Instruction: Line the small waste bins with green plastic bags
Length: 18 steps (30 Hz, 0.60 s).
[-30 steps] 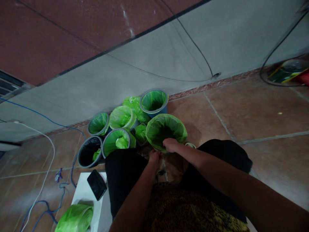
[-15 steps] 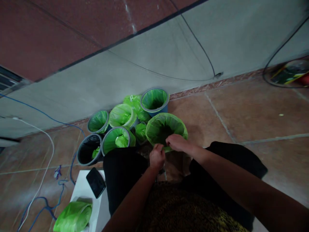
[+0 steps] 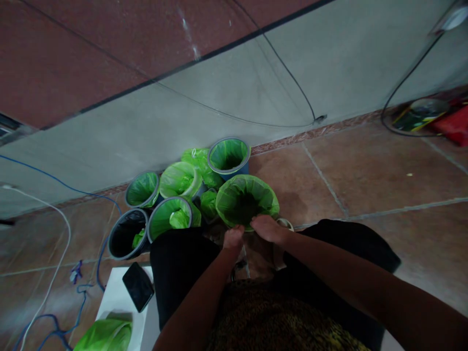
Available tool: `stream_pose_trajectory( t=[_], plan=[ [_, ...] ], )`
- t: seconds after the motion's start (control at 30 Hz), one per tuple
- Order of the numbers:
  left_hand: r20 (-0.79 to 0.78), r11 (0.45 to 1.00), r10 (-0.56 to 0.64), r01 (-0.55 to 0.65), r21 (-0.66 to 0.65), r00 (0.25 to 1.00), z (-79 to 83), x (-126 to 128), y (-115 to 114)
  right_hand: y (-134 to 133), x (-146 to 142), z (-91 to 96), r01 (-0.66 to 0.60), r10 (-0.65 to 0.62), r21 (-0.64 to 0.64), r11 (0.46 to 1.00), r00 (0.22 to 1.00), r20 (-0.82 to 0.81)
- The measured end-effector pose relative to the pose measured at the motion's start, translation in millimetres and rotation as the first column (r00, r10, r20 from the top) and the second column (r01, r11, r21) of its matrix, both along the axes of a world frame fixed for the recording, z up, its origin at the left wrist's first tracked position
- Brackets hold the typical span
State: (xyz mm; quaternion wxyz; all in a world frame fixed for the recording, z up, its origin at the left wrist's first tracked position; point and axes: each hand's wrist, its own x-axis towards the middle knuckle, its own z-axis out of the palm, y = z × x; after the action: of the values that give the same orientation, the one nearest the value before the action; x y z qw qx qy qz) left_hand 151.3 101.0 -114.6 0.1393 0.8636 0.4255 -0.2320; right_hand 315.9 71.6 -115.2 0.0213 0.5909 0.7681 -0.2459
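Observation:
A small bin lined with a green plastic bag (image 3: 247, 201) stands on the floor between my knees. My left hand (image 3: 233, 238) is closed on the near edge of that green liner. Just to its right, my right hand (image 3: 268, 228) also grips the liner's near rim, fingers curled over it. The bag's edge is folded out over the bin's rim all round.
Several more small grey bins with green liners (image 3: 175, 195) cluster by the wall, one dark bin (image 3: 126, 235) at the left. A black phone (image 3: 138, 286) lies on a white stool (image 3: 113, 304) beside a green bag roll (image 3: 102, 336). Blue and white cables (image 3: 58, 273) trail at left.
Both hands shifted along the near rim of the lined bin and now sit close together on the liner's edge; the view swung slightly.

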Motion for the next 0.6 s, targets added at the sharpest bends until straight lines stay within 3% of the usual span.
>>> stream_pose_trajectory(
  t=[0.13, 0.3, 0.43, 0.6],
  plan=[
    [-0.008, 1.0, -0.029, 0.029, -0.004, 1.0, 1.7, -6, 13, -4, -10, 6.4, -0.027, 0.028, -0.005, 1.0, 0.999, 0.022],
    [-0.019, 0.999, -0.035, 0.035, 0.013, 0.999, 17.0, -23, 45, -4, -15, 32.9, -0.059, 0.061, 0.067, 0.996, 0.998, -0.02],
    [-0.009, 0.997, 0.026, -0.025, 0.071, 1.0, 33.2, -40, 64, 8, 2, 53.7, 0.051, -0.035, 0.129, 0.99, 0.992, -0.123],
    [0.154, 0.963, 0.169, -0.196, 0.184, 0.974, 44.5, -43, 44, 18, 32, 61.0, 0.234, -0.231, 0.02, 0.972, 0.969, -0.087]
  ],
)
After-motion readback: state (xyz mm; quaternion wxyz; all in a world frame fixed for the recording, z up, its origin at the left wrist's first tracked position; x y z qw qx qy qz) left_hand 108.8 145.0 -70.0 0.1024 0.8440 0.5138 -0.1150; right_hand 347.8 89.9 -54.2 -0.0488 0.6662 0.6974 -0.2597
